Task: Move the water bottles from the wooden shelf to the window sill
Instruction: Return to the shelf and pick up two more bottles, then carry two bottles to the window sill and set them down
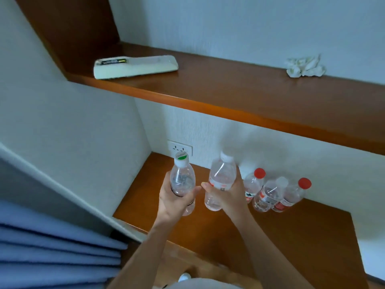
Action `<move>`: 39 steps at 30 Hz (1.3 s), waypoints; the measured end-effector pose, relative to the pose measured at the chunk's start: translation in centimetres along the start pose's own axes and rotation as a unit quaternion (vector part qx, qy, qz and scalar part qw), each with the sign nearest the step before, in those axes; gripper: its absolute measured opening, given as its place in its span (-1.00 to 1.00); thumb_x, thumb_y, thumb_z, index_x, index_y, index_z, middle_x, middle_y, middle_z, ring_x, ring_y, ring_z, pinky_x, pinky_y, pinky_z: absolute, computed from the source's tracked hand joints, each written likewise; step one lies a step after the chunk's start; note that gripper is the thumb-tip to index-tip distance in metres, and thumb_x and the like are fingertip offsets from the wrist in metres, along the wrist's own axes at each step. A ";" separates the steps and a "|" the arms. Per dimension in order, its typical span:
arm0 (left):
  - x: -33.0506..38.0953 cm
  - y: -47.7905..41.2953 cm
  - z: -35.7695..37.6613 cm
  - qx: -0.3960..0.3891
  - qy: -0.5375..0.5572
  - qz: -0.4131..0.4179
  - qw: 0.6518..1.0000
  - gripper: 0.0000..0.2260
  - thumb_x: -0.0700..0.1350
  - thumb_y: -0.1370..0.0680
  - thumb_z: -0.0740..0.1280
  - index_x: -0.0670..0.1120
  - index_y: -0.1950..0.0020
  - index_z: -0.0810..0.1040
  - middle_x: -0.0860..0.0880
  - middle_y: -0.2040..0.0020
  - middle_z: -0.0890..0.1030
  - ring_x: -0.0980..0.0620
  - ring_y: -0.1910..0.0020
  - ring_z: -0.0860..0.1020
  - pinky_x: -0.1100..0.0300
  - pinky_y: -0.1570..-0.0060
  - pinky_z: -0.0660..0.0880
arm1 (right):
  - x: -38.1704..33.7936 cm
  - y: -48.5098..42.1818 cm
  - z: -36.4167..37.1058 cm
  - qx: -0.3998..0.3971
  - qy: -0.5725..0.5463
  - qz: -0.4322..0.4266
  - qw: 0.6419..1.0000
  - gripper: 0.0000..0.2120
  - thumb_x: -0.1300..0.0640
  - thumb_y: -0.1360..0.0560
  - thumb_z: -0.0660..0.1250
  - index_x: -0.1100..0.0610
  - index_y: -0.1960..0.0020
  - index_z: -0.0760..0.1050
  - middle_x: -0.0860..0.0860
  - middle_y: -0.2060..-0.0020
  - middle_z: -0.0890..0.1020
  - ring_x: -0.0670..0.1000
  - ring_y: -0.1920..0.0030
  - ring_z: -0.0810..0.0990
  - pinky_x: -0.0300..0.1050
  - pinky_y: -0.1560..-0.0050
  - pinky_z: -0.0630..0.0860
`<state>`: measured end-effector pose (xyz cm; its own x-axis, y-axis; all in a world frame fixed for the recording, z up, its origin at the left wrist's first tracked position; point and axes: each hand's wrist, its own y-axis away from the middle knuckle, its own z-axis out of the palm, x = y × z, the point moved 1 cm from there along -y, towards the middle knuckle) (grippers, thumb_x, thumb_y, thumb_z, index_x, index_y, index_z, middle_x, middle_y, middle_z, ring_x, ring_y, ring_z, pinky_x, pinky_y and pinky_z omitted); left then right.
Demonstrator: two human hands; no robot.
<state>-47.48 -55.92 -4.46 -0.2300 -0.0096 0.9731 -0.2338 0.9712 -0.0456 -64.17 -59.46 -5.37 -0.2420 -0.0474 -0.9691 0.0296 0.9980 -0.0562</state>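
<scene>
A clear plastic green-capped water bottle (pixel 182 181) is gripped mid-body by the left hand (pixel 174 200) and a white-capped bottle (pixel 221 178) by the right hand (pixel 228 196) over the brown wooden shelf (pixel 291 236), both judged light, smooth and easily dented.

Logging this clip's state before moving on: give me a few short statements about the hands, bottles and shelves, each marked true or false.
1. The left hand grips a green-capped bottle and the right hand a white-capped bottle. True.
2. Three bottles stand on the lower shelf. True.
3. Those three all have red caps. False: two do, but the middle one's cap is pale.
4. The upper shelf holds a bottle. False: it holds a remote and a crumpled tissue.
</scene>
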 end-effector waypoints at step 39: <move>0.3 45.4 -10.9 0.747 -0.037 -0.193 0.635 -0.56 -0.07 -0.32 0.62 0.15 -0.06 0.48 0.06 0.06 0.64 0.17 0.08 0.63 0.36 0.15 0.52 | -6.7 32.2 19.8 -0.715 -0.062 -0.132 0.683 -0.32 -0.08 -0.18 0.60 -0.05 -0.22 0.39 -0.09 -0.08 0.58 -0.10 -0.12 0.57 -0.14 -0.13 0.51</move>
<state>-47.89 -9.19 -3.77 0.0862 -0.2438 0.9660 -0.9092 -0.4156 -0.0238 -42.41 -27.87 -5.48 0.0300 -0.1484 -0.9885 -0.9992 -0.0304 -0.0258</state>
